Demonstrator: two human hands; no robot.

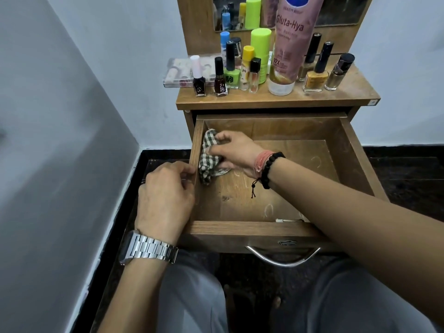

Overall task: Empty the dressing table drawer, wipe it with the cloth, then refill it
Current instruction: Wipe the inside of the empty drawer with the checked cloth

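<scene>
While drawer [271, 231] sits pulled out, right hand [234, 150] bunches checked cloth [208, 162] against its left inner wall — left hand [165, 200] pinches that wall's rim, bottles on table top [312, 97].

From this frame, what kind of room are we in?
Probably a bedroom or dressing corner at home: a small wooden dressing table with a mirror, nail polish bottles and a lotion tube on top, its drawer pulled open.
</scene>
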